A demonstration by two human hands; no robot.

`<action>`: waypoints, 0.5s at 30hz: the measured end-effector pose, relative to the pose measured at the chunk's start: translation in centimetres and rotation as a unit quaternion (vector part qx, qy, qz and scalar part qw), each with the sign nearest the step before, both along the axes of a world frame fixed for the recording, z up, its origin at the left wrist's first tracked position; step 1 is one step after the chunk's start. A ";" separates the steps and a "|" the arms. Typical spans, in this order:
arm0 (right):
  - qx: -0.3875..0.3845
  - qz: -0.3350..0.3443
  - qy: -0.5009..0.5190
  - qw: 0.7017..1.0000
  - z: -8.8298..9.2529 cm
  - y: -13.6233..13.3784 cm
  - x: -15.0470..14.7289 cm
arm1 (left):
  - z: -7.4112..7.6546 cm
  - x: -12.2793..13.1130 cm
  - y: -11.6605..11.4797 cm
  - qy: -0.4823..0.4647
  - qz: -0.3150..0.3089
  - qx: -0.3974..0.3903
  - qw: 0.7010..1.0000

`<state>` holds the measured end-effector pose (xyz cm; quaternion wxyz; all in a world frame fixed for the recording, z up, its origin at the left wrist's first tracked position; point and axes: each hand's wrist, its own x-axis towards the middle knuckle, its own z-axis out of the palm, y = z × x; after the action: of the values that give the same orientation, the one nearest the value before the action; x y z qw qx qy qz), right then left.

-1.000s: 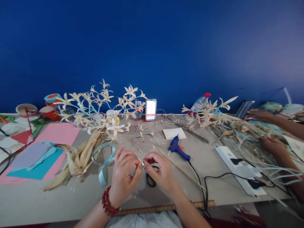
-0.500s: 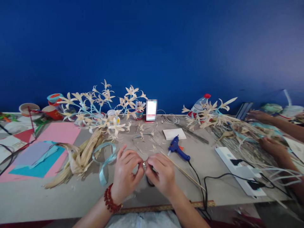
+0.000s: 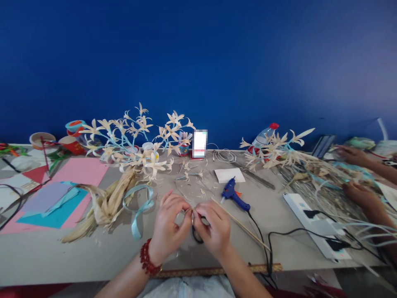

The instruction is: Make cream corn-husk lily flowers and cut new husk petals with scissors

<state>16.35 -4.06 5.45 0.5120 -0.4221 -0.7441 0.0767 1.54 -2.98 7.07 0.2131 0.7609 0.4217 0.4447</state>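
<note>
My left hand (image 3: 172,227) and my right hand (image 3: 214,225) meet at the fingertips over the front middle of the table. Both are closed in a pinch, and whatever sits between the fingertips is too small to make out. A black loop (image 3: 196,236), perhaps a scissors handle, shows on the table partly behind my right hand. A light blue ribbon (image 3: 135,227) curls to the left of my left hand. Beyond the fingers lie small pale husk flowers (image 3: 187,175) on thin stems. To the right rest a thin wooden stick (image 3: 245,227) and a blue glue gun (image 3: 235,195).
Dried corn husks (image 3: 105,203) and coloured paper sheets (image 3: 54,205) lie left. Husk flower sprays (image 3: 124,132) stand at the back beside a phone (image 3: 199,142). A white power strip (image 3: 313,227) with cables is right, near another person's hands (image 3: 361,194).
The view has shifted slightly. My fingertips remain together, and the shiny bit seen between them earlier is now hidden. More of the black loop shows by my right hand.
</note>
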 end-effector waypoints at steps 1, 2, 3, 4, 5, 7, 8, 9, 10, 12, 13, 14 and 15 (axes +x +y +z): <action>0.000 0.001 -0.001 1.000 0.0 0.0 -0.1 | -0.1 0.2 0.0 -0.007 0.002 -0.001 1.000; 0.001 0.004 0.000 1.000 -0.1 -0.1 -0.1 | -0.3 0.3 0.0 -0.015 0.003 -0.003 1.000; 0.004 0.005 0.002 1.000 -0.1 -0.1 0.0 | -0.6 0.2 0.1 -0.023 0.003 -0.005 1.000; 0.008 0.004 0.008 1.000 -0.1 -0.2 0.1 | -0.9 0.1 0.1 -0.030 0.007 -0.009 0.999; 0.014 -0.002 0.015 1.000 -0.1 -0.2 0.2 | -1.1 -0.1 0.2 -0.039 0.014 -0.014 0.999; 0.024 -0.023 0.031 0.999 -0.1 -0.2 0.5 | -1.5 -0.5 0.3 -0.061 0.034 -0.028 0.997; 0.027 -0.034 0.035 0.998 -0.1 -0.2 0.6 | -1.5 -0.8 0.3 -0.072 0.041 -0.036 0.996; 0.027 -0.040 0.038 0.998 -0.1 -0.1 0.6 | -1.5 -1.0 0.3 -0.080 0.041 -0.042 0.995; 0.025 -0.039 0.038 0.998 -0.1 -0.1 0.6 | -1.3 -1.1 0.2 -0.082 0.033 -0.044 0.995; 0.014 -0.022 0.037 0.999 -0.1 0.0 0.5 | -0.7 -1.1 0.1 -0.066 0.004 -0.034 0.997; 0.008 -0.011 0.038 0.999 -0.1 0.1 0.4 | -0.4 -1.0 0.1 -0.051 -0.008 -0.022 0.998; 0.001 -0.003 0.040 0.999 -0.1 0.1 0.3 | -0.1 -0.9 0.0 -0.037 -0.014 -0.008 0.999; -0.005 0.002 0.040 0.999 -0.1 0.1 0.2 | 0.1 -0.7 0.0 -0.024 -0.015 0.005 1.000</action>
<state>16.58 -3.95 5.40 0.5393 -0.4197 -0.7234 0.0987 0.83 -2.97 7.14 0.2257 0.7574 0.4026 0.4620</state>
